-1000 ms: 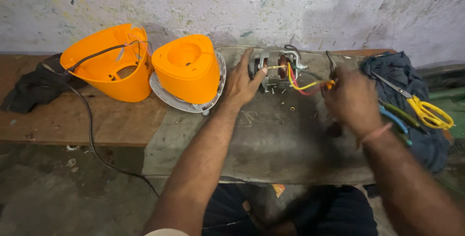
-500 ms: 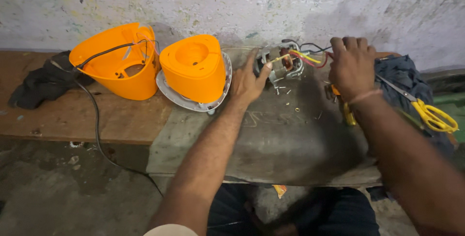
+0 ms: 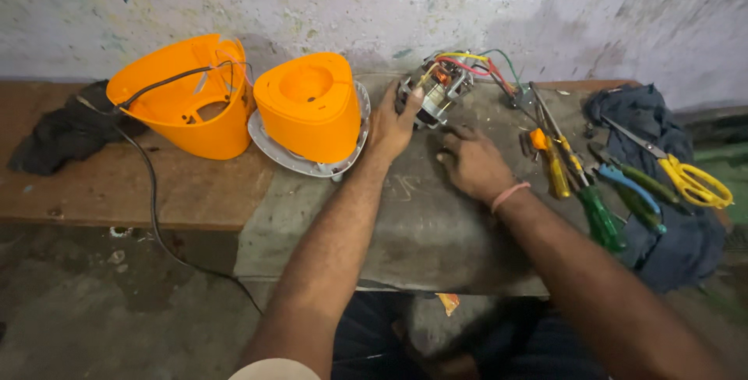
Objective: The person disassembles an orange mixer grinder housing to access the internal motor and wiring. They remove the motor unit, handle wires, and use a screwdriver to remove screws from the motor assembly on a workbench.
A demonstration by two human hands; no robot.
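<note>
A small electric motor (image 3: 438, 90) with red, yellow and green wires (image 3: 477, 62) lies near the back of the grey bench top (image 3: 421, 224). My left hand (image 3: 392, 125) grips the motor's left end with thumb and fingers. Just below and right of the motor, my right hand (image 3: 470, 162) rests on the bench with fingers curled down against the surface; whether it pinches something small I cannot tell. A pink band circles that wrist.
Two orange plastic housings (image 3: 185, 103) (image 3: 310, 105) stand at left, one on a grey round base, with a black cord (image 3: 152, 185) trailing off the edge. Screwdrivers (image 3: 555, 163), green-handled pliers (image 3: 601, 216) and yellow scissors (image 3: 689, 177) lie at right on a dark cloth (image 3: 676, 240). Another dark rag (image 3: 66, 134) lies far left.
My right hand has come down from the wires behind the motor to the bench in front of it. The left hand has stayed on the motor.
</note>
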